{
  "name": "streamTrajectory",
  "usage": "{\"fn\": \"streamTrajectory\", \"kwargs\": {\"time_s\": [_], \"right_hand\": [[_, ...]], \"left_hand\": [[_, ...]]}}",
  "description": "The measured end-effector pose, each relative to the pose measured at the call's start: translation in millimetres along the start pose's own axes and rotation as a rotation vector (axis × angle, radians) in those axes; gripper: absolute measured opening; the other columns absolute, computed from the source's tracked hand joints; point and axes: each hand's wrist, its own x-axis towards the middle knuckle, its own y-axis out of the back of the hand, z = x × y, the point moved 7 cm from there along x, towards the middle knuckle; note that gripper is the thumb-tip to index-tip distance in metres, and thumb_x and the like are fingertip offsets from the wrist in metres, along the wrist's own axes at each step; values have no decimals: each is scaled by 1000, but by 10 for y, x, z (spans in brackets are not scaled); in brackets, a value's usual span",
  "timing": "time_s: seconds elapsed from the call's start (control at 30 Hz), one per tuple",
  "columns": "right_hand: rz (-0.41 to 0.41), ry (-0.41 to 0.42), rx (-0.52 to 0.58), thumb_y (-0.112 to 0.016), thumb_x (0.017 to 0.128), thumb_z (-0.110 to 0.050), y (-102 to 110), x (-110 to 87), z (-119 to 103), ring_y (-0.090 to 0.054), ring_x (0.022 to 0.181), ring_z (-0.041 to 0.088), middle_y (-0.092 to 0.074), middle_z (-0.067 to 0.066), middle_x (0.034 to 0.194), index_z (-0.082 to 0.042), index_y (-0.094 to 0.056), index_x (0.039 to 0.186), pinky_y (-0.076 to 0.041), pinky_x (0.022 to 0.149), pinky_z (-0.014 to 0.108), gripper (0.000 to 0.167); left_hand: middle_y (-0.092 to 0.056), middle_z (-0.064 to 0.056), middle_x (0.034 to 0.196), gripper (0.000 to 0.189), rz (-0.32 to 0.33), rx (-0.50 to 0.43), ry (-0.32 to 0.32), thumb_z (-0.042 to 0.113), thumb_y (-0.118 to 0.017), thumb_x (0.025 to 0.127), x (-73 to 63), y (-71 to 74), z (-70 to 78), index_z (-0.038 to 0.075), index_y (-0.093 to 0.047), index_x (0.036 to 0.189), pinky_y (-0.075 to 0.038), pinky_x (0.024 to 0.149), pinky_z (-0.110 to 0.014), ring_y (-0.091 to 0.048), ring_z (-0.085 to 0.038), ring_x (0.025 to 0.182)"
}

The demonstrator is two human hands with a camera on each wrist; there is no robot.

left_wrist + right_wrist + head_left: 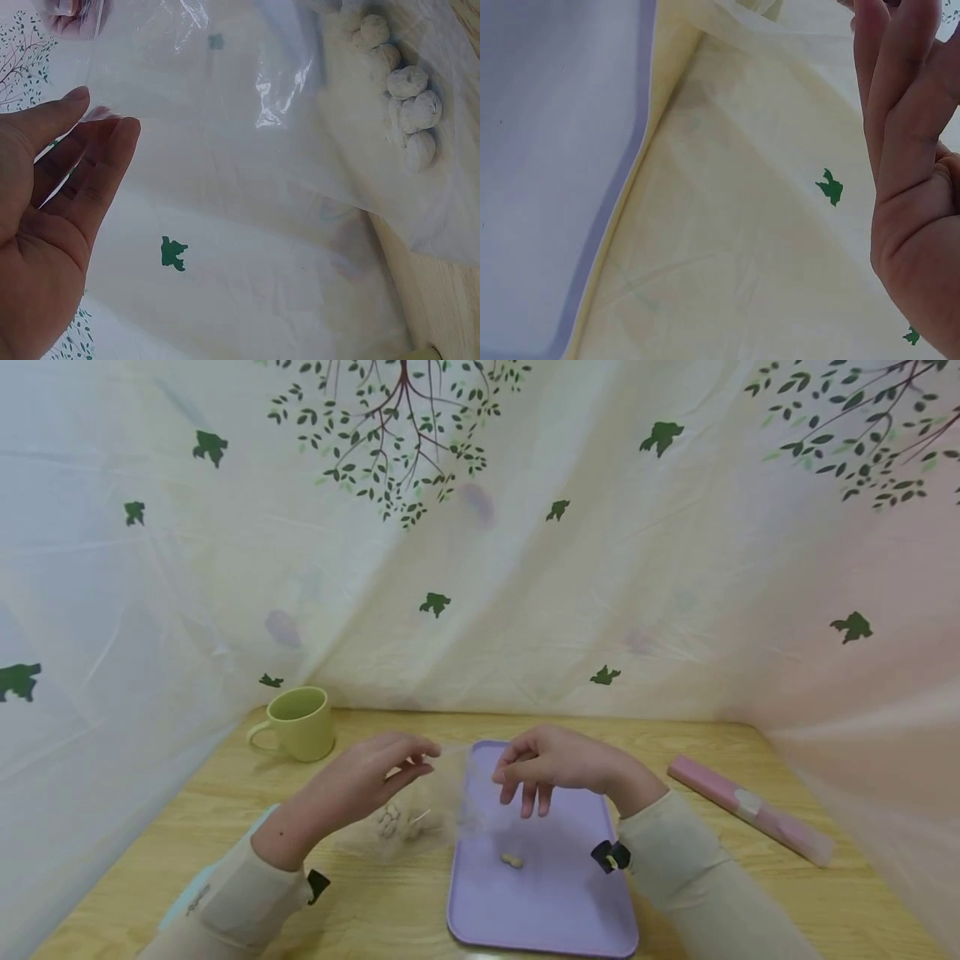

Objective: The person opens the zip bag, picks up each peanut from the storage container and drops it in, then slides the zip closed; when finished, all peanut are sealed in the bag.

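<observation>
A clear plastic bag (444, 785) spans the space between both hands. Several pale peanuts in their shells (409, 82) are gathered low in it, as the left wrist view shows. My left hand (367, 777) pinches the bag's upper edge between thumb and fingers. On the other side, my right hand (562, 768) has thumb and forefinger together at the bag's far edge, its other fingers hanging down over the purple tray (555, 902). One peanut (512, 861) lies on that tray. In the right wrist view, the right fingertips (898, 19) are partly cut off at the top.
A green mug (302, 727) stands at the back left of the wooden table. To the right lies a pink roll (750, 810) with a pale label. Something light blue (217, 864) shows beneath the left forearm. A patterned curtain (525, 568) hangs behind the table.
</observation>
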Motion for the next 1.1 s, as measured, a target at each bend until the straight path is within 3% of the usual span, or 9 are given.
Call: {"fn": "streamTrajectory", "kwargs": {"time_s": [0.3,0.5,0.6,0.8,1.1], "right_hand": [[153,-47,-35,-64,108,-30,162,-51,160,-72,65,19,-77,14,98,-4,-72,116,-67,64,35,29],[215,-135,-167,-66,107,-32,147,10,329,-74,63,22,-77,17,97,-5,-71,108,-67,64,36,27],[204,-167,-229,-67,106,-34,103,57,408,-74,61,21,-78,14,93,-6,-73,109,-67,64,35,28],[149,-204,-225,-68,106,-30,-31,102,567,-72,58,18,-78,9,87,-6,-74,105,-67,62,37,25],[51,-238,-248,-72,103,-23,-211,126,662,-67,52,13,-77,8,80,-8,-74,94,-62,55,29,17]], "left_hand": [[-79,-2,109,27,6,-4,1,2,-80,94,9,12,10,9,-74,119,-67,79,-23,-77,-11,91],[-79,-1,108,30,20,16,-12,1,-81,92,-5,61,-1,10,-73,119,-66,78,-22,-77,-11,90],[-80,-2,109,30,23,26,-17,1,-82,92,15,83,-6,10,-74,119,-67,78,-23,-78,-11,91],[-79,-1,108,29,15,28,-32,3,-82,91,24,63,14,10,-73,118,-66,80,-21,-78,-11,90],[-79,0,109,29,12,15,-23,3,-82,92,13,23,1,11,-72,119,-66,80,-21,-78,-11,91]]}}
